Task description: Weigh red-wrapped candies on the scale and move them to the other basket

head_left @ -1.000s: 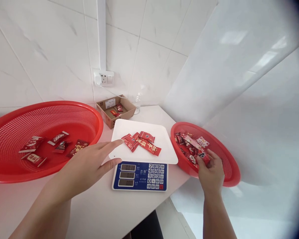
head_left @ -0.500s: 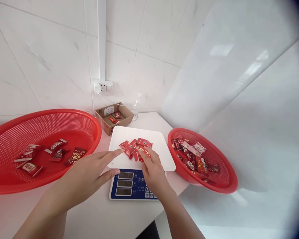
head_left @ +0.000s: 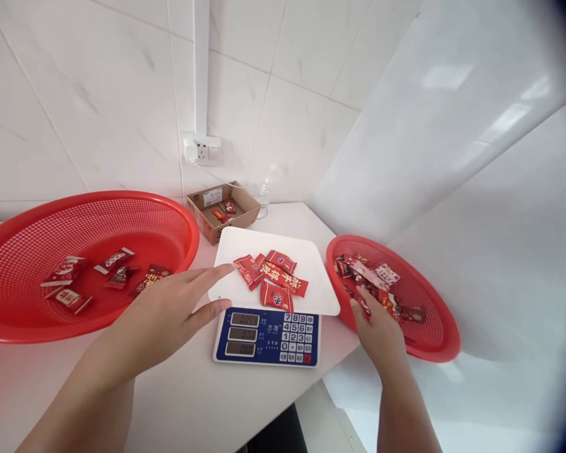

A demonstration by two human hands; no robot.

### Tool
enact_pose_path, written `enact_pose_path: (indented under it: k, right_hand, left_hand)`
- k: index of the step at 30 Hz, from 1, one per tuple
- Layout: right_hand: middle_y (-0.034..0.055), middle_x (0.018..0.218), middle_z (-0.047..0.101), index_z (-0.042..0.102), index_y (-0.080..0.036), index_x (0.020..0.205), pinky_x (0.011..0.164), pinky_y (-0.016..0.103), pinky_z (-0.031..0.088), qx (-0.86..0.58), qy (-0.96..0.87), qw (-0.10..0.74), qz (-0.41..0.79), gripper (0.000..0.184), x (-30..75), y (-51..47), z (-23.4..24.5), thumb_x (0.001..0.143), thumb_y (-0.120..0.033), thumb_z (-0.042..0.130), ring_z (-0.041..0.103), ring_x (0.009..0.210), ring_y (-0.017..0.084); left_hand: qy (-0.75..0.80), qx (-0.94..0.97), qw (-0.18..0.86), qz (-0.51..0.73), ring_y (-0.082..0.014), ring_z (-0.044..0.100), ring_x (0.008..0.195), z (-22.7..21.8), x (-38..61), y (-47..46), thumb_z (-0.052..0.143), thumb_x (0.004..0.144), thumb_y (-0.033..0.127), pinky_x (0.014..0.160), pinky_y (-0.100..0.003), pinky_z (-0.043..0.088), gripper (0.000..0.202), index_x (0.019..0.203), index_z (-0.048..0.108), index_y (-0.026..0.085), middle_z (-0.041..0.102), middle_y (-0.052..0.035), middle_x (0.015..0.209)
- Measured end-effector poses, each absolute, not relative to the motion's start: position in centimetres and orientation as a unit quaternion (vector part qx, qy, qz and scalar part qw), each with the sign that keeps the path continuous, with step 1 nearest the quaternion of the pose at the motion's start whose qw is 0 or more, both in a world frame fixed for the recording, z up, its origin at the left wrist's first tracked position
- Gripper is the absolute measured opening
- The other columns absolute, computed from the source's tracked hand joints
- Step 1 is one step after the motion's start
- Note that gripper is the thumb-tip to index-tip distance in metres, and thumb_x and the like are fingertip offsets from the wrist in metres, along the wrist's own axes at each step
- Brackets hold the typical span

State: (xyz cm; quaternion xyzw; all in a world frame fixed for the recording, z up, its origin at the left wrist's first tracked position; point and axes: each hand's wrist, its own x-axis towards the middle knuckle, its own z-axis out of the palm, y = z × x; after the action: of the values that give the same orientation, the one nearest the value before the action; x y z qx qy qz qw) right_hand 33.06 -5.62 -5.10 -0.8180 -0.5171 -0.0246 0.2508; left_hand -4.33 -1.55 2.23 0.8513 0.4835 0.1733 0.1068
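Note:
My left hand (head_left: 179,308) is held with fingers apart at the left edge of the white weighing tray (head_left: 245,242), holding nothing. Several red snack packets (head_left: 284,278) lie in a loose group on that tray, one long packet across the others. Below them is the blue panel of the digital scale (head_left: 266,338), with its lit-grey displays and keypad. Over the near side of the right red basket (head_left: 422,286), my right hand (head_left: 382,330) reaches down, thumb and fingers apart, close to the mixed wrapped snacks (head_left: 365,274) inside.
A larger red perforated basket (head_left: 191,229) stands on the left, with several wrapped snacks on its bottom. Behind the scale are an open cardboard box (head_left: 245,218) holding a few packets and a clear plastic bottle (head_left: 266,185). A wall socket (head_left: 202,151) has a plug and cable.
My right hand has left the packets on the tray and moved right to the right basket. Another red packet shows at the tray's front. My left hand has stayed nearly in place.

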Motion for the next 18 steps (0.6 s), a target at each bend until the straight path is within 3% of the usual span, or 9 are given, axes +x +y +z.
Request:
enact_pose_path:
  k: [4,12,15,18]
  right_hand:
    - [0.0141,0.110,0.070,0.061,-0.025,0.126,0.071,0.046,0.052,-0.862,-0.481,0.157,-0.012,0.052,32.7,-5.5,-5.7,0.088,-0.048,0.033,0.067,0.091,0.033]
    - [0.0158,0.123,0.064,0.058,-0.022,0.130,0.074,0.051,0.050,-0.863,-0.480,0.156,-0.027,0.054,31.9,-5.5,-5.9,0.091,-0.044,0.029,0.064,0.098,0.037]
    - [0.0161,0.124,0.063,0.058,-0.019,0.129,0.083,0.053,0.048,-0.843,-0.502,0.193,-0.032,0.053,31.9,-5.4,-6.1,0.090,-0.045,0.032,0.061,0.105,0.036]
    - [0.0148,0.130,0.059,0.057,-0.017,0.127,0.103,0.057,0.035,-0.760,-0.595,0.254,-0.070,0.052,30.0,-5.0,-5.8,0.089,-0.047,0.039,0.047,0.126,0.034]
  left_hand:
    - [0.488,0.849,0.113,0.167,-0.0301,0.061,0.113,2.3,-4.2,-1.5,0.034,0.093,0.057,0.083,-0.042,0.054,0.053,0.140,0.040,0.034,0.062,-0.0046,0.130]
    - [0.477,0.857,0.131,0.145,-0.0303,0.059,0.116,2.0,-4.0,-1.3,0.032,0.094,0.057,0.087,-0.045,0.052,0.053,0.141,0.038,0.033,0.059,-0.0044,0.134]
    - [0.480,0.855,0.131,0.146,-0.0300,0.060,0.115,1.9,-4.0,-1.3,0.032,0.094,0.057,0.087,-0.045,0.052,0.053,0.141,0.038,0.034,0.059,-0.0037,0.133]
    - [0.477,0.858,0.124,0.147,-0.0293,0.059,0.117,1.7,-4.0,-1.2,0.033,0.094,0.057,0.088,-0.043,0.051,0.053,0.141,0.037,0.035,0.058,-0.0032,0.135]
